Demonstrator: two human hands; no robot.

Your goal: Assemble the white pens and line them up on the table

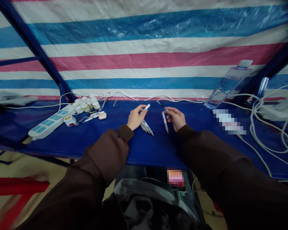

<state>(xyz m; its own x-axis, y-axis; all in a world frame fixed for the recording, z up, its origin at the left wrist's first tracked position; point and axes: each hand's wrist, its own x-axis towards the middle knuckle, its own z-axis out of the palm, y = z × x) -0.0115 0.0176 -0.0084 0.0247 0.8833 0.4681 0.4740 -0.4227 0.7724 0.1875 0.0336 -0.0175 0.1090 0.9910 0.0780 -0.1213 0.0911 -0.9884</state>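
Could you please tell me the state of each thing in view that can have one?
Left hand: closed on white pen piece
Right hand: closed on thin rod
Pens: lying bunched
Lone pen: lying apart
Bottle: capped
Power strip: plugs inserted, power unclear
Small case: apparently closed

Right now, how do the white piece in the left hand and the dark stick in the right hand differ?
Colour: the white piece is pale; the dark stick is mostly black.
Thickness: the white piece looks thicker, the dark stick slimmer.
Slant: in the picture, the white piece's far end leans right; the dark stick's leans left.
Shared: both are held in fingers, one in the left hand, one in the right hand, not touching each other.
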